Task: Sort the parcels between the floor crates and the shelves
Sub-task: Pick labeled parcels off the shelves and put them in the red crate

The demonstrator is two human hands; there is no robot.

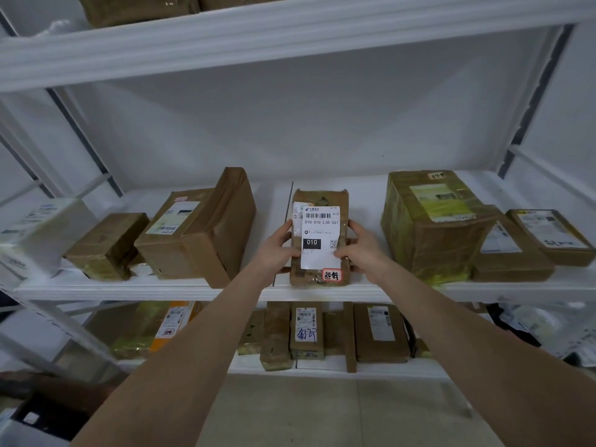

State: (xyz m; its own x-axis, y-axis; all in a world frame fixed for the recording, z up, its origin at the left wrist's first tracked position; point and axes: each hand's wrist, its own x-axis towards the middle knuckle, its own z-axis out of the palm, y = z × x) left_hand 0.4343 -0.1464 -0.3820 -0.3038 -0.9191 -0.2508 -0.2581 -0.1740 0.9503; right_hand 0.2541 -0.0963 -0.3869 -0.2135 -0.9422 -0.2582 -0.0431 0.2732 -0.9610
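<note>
I hold the parcel (320,237) by its two long edges, left hand (279,250) and right hand (361,250) each curled round a side with the thumb on the front. It is at the front edge of the middle shelf (161,289), in the gap between the leaning box (219,227) and the big box (429,227). It looks flat, light and fairly stiff, and its glossy tape may be slippery, so the edges seem the safest grip, clear of the label (319,256). This shelf holds brown boxes on both sides. The lower shelf (403,369) carries a row of parcels on edge, and the top shelf (258,37) has more. I see no crate.
</note>
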